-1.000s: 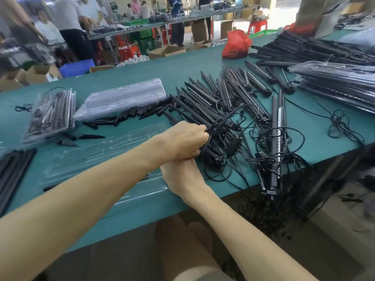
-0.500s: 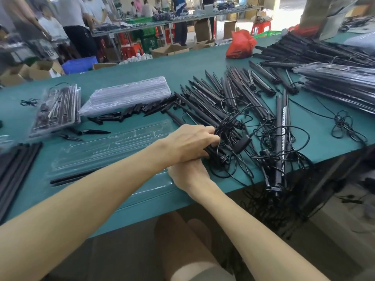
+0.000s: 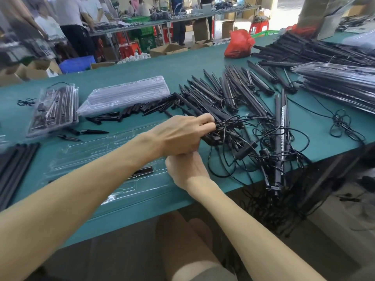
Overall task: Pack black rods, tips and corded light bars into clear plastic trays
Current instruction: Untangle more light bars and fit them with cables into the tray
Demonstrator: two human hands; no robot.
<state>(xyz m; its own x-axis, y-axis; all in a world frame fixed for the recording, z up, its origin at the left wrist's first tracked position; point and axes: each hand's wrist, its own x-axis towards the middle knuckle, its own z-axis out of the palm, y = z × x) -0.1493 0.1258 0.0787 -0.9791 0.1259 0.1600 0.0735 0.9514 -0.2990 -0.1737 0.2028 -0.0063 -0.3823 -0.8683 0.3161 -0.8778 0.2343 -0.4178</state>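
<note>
Head view: the left hand (image 3: 180,134) lies over the right hand (image 3: 187,167), both near the front edge of the green counter (image 3: 182,63).

Left hand: fingers curled tight round a bunch of thin black cords and the near ends of several corded light bars (image 3: 221,134), knuckles up.

Right hand: back up, directly beneath the left hand and touching it. Its fingers are hidden under the left hand, so I cannot tell whether they hold anything.

The gripped light bars are part of a fanned pile spreading away from the left fingertips. Loose cords (image 3: 284,138) loop just beyond those fingertips, and some hang over the counter edge.

Left of both hands, partly under the left forearm, an open clear plastic tray (image 3: 91,153) lies flat on the counter. One black rod (image 3: 142,170) lies in it, just beside the right hand.

Beyond the left wrist lie scattered tips (image 3: 94,131), then a stack of empty clear trays (image 3: 125,94). A packed tray (image 3: 54,108) sits farther left. A bundle of black rods (image 3: 14,165) lies well left of the forearm. A red bag (image 3: 239,44) sits well beyond the hands.
</note>
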